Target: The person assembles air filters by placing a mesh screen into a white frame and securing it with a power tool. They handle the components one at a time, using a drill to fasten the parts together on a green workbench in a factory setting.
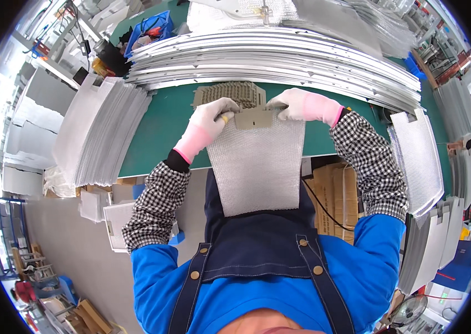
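A silvery mesh sheet (pixel 257 172), wider at its far end, reaches from the green table down over my lap. At its far edge sits a flat beige plastic piece (pixel 254 119) with a small dark slot. My left hand (pixel 210 119), gloved in white and pink, is closed with its fingertips at the piece's left edge. My right hand (pixel 305 106), in the same kind of glove, pinches at its right edge; the exact contact is partly hidden by the fingers. Just beyond lies a cluster of ribbed beige plastic parts (pixel 227 93).
Long metal strips (pixel 280 58) are piled across the green table (pixel 157 133). Mesh sheets stand in a stack at the left (pixel 93 133), with more mesh sheets (pixel 420 158) at the right. A blue bin (pixel 151 32) sits at the far left, near a black cylinder (pixel 112 57).
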### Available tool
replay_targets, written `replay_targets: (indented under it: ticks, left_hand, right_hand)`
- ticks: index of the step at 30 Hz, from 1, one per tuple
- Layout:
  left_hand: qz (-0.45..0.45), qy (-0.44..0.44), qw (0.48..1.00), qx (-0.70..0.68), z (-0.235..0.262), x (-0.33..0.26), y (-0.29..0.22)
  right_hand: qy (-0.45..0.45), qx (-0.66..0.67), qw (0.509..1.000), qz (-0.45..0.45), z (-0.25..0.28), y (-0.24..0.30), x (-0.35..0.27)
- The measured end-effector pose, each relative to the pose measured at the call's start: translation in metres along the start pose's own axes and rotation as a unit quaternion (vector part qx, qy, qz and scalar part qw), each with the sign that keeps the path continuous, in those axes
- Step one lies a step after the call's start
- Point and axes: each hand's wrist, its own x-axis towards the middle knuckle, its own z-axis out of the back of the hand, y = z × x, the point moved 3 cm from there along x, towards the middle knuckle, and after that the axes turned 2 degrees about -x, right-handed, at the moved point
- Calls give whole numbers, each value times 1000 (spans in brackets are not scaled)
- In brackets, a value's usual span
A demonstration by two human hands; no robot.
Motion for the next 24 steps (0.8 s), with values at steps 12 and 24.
replay_targets:
  ticks: [12, 24]
  left_hand:
    - [25, 367, 900, 233, -22, 50, -68]
    - [161, 250, 919, 258, 5, 32, -6]
  right_hand:
    - [-44, 47, 998, 13, 11, 32, -26]
    - [-82, 58, 994, 37, -12, 10, 23]
